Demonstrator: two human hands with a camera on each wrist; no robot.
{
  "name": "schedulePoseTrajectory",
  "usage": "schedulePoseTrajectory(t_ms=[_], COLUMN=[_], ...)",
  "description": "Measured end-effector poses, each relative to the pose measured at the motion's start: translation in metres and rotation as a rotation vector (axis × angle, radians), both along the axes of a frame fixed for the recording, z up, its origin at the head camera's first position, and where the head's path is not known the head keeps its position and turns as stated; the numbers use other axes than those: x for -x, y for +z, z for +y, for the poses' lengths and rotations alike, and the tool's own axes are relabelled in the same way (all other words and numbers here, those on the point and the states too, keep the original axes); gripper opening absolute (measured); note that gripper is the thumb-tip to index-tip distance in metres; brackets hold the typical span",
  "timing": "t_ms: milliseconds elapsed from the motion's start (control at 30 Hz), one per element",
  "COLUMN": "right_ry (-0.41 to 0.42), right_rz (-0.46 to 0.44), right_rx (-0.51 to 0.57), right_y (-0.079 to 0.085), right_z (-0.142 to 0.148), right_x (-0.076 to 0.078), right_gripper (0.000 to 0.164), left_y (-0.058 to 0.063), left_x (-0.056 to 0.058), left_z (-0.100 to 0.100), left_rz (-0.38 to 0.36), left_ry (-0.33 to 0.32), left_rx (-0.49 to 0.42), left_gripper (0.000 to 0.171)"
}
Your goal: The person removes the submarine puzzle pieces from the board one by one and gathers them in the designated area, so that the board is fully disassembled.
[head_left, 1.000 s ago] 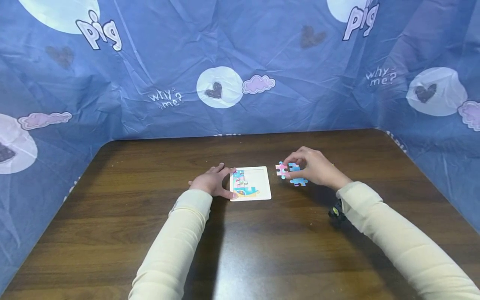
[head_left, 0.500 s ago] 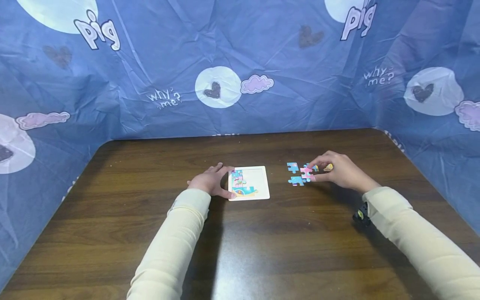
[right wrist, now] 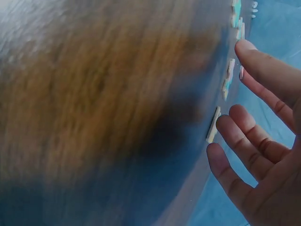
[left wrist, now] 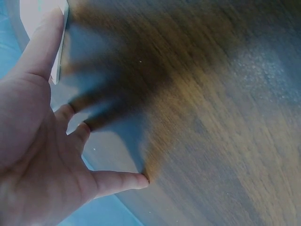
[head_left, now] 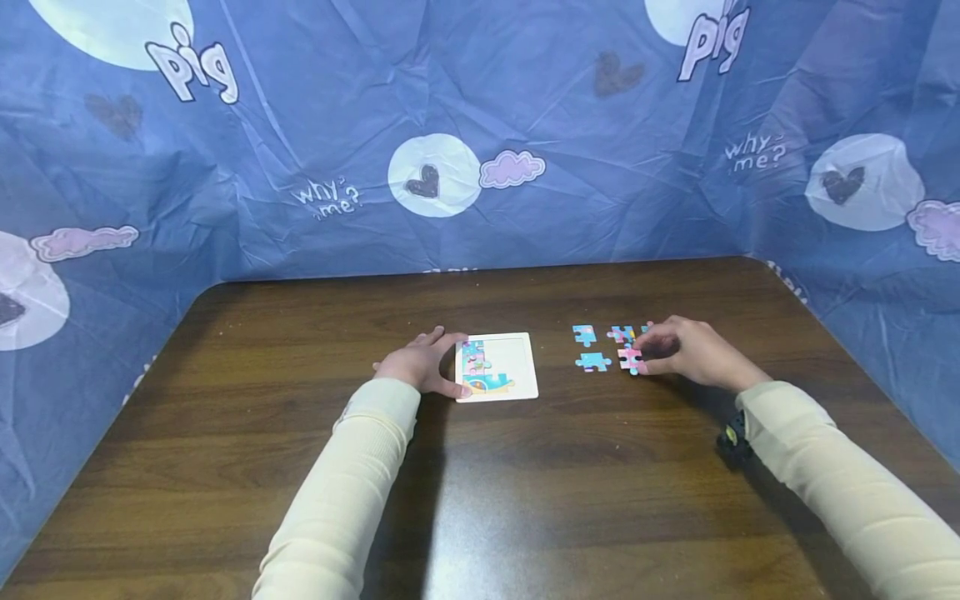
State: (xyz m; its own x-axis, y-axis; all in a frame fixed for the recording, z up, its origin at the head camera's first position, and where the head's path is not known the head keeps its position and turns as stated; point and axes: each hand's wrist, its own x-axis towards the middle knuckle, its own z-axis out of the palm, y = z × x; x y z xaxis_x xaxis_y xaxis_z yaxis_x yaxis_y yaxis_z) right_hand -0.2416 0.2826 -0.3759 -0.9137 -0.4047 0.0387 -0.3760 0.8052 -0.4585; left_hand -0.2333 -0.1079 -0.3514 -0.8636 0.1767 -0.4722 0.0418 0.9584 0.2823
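My left hand (head_left: pixel 411 364) spans the left edge of a white puzzle tray (head_left: pixel 531 379), fingers spread; its thumb (left wrist: pixel 49 33) rests on the tray. Several joined puzzle pieces (head_left: pixel 476 375) fill the tray's left and lower part. To the right, my right hand (head_left: pixel 701 354) has thumb and index finger at the right edge of a pink puzzle piece (head_left: pixel 628 358). In the right wrist view that piece (right wrist: pixel 228 80) lies at the table surface, with a gap between the thumb (right wrist: pixel 256 59) and the other fingers.
Blue puzzle pieces (head_left: pixel 584 335) (head_left: pixel 593 362) lie between tray and right hand. A multicoloured piece (head_left: pixel 622 334) sits behind the pink one, and another piece (head_left: pixel 648 327) is partly hidden by the right hand. Blue printed cloth (head_left: pixel 330 117) surrounds the wooden table (head_left: pixel 525 500).
My right hand has carried the pink puzzle piece rightward, then slightly toward me, to the other loose pieces, and its grip has loosened. My left hand has stayed on the tray.
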Motion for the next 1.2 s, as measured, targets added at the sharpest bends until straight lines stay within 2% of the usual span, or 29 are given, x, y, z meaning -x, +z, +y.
schedulePoseTrajectory(t_ms=[167, 300, 700, 1033, 1200], right_ry=[-0.003, -0.005, -0.012, 0.023, 0.030], right_rz=[-0.008, -0.018, -0.043, 0.034, 0.003], right_rx=[-0.017, -0.051, -0.061, 0.018, 0.059], right_y=[-0.002, -0.003, -0.002, 0.008, 0.010], right_z=[0.000, 0.000, -0.002, -0.029, -0.045], right_x=[0.001, 0.002, 0.003, 0.002, 0.002], right_gripper=[0.028, 0.028, 0.032, 0.027, 0.027], left_y=[-0.005, 0.000, -0.001, -0.001, -0.001], left_x=[0.003, 0.000, -0.002, -0.001, -0.001], left_z=[-0.002, -0.001, -0.002, -0.003, -0.002], left_rz=[0.011, 0.010, 0.021, 0.027, 0.029], left_ry=[-0.006, -0.010, -0.008, -0.013, -0.015], left_rx=[0.000, -0.004, -0.023, -0.018, -0.019], left_gripper=[0.092, 0.089, 0.089, 0.088, 0.089])
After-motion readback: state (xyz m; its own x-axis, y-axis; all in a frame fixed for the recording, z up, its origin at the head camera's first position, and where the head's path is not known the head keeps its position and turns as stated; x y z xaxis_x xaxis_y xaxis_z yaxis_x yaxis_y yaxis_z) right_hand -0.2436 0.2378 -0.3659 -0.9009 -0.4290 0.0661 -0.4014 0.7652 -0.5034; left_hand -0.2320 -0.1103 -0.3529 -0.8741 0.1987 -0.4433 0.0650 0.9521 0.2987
